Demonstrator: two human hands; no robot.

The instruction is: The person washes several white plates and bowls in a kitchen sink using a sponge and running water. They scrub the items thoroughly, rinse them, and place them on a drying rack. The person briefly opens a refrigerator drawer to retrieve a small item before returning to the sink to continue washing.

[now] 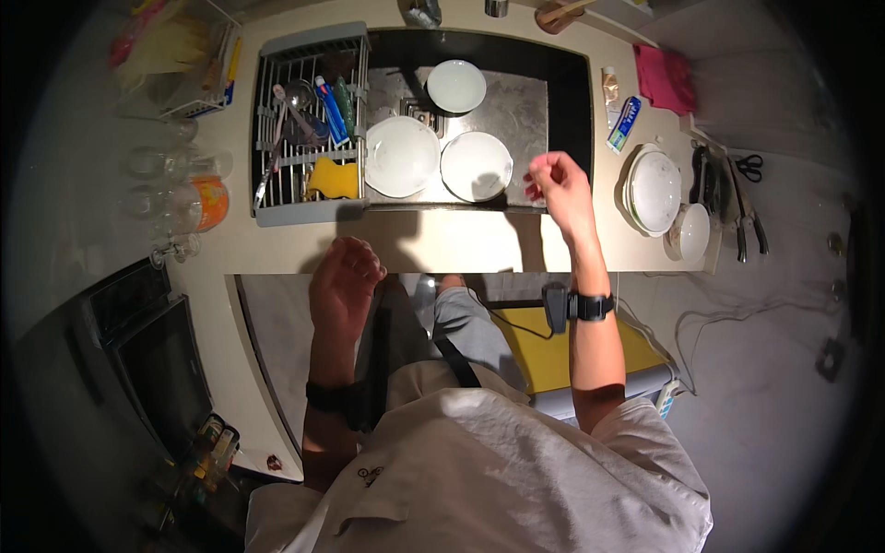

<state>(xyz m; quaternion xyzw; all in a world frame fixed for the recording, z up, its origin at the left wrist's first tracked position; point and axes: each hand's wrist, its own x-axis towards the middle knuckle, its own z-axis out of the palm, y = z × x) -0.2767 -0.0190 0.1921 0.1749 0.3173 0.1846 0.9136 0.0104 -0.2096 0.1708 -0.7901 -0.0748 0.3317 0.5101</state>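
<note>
My left hand (348, 280) hangs before the counter's front edge, below the drying rack, its fingers loosely curled with nothing seen in them. Over the sink's right front part is my right hand (563, 183), fingers bent and apparently empty. In the steel sink (529, 104) lie a small white bowl (456, 86) at the back, a white plate (402, 157) at the left and another white dish (476, 166) nearer my right hand. A grey rack (311, 213) spans the sink's left side, bearing a yellow sponge (334, 178), a blue tube (332, 110) and utensils.
Stacked white dishes (655, 192) and a white bowl (689, 232) stand on the counter at the right, near knives (740, 207) and black scissors (750, 168). Two tubes and a pink cloth (664, 79) lie behind them. Glass jars (176, 204) line the left side.
</note>
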